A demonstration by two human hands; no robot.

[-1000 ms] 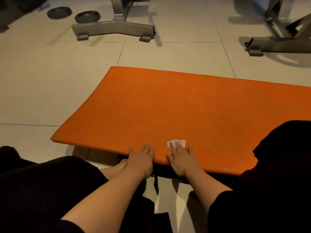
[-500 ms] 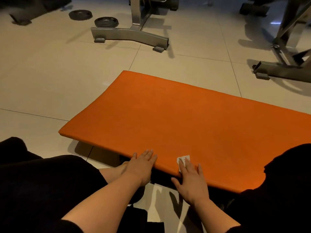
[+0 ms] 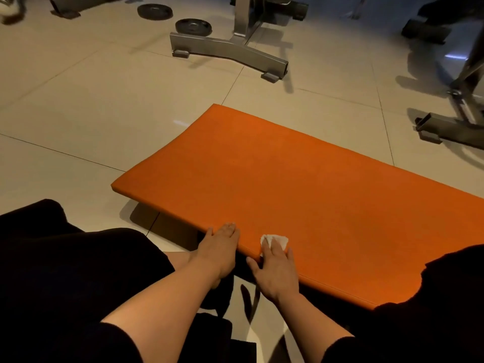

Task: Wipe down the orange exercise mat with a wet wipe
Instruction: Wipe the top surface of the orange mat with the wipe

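The orange exercise mat [image 3: 301, 189] lies on the tiled floor in front of me, its near edge raised over my legs. My right hand [image 3: 275, 271] presses a small white wet wipe [image 3: 277, 240] flat on the mat's near edge, fingers spread over it. To its left, my left hand [image 3: 221, 247] rests flat on the same edge with fingers together and holds nothing.
A grey metal machine base [image 3: 230, 52] stands on the floor beyond the mat, with two black weight plates [image 3: 193, 26] to its left. Another machine frame [image 3: 450, 127] sits at the right. My dark-clothed legs [image 3: 65, 271] fill the bottom corners.
My right hand with the wipe slid back toward me along the mat's near edge. The view turned left and tilted up, showing more of the floor and machines.
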